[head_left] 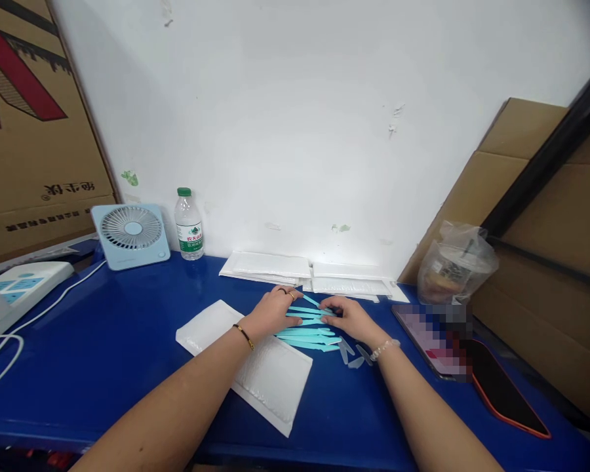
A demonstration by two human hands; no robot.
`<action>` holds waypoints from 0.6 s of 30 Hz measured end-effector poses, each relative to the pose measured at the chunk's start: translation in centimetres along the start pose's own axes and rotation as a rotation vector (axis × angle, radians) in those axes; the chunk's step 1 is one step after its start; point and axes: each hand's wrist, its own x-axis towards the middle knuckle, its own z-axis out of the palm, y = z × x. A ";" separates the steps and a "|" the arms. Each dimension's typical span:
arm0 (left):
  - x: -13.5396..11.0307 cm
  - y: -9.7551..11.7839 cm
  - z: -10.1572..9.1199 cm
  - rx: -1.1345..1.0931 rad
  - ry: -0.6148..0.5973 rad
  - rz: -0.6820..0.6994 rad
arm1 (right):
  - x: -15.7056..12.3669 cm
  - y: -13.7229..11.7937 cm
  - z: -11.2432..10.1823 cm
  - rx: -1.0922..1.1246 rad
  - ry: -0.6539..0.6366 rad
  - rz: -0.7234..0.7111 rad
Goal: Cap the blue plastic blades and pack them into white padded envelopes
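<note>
White padded envelope [276, 375], nearest, lies below the left fingers, partly under that forearm. Small clear plastic pieces [356, 362] lie just below the right fingers. Turquoise sticks [305, 339] lie roughly side by side, between and below both sets of fingertips. On the left hand [274, 311] and right hand [353, 318], thumb and forefinger stand apart; light, even pressure at both ends should keep the sticks parallel. Beyond the fingers, more envelopes [270, 266] lie by the wall [295, 131].

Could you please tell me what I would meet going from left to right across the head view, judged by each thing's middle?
White power strip, light blue fan, green-capped bottle, left hand, turquoise sticks, right hand, bagged cup, orange-edged phone.
</note>
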 end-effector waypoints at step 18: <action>-0.5 2.3 -1.0 0.054 -0.140 0.071 | -2.9 -1.3 -3.8 -0.168 -0.279 0.163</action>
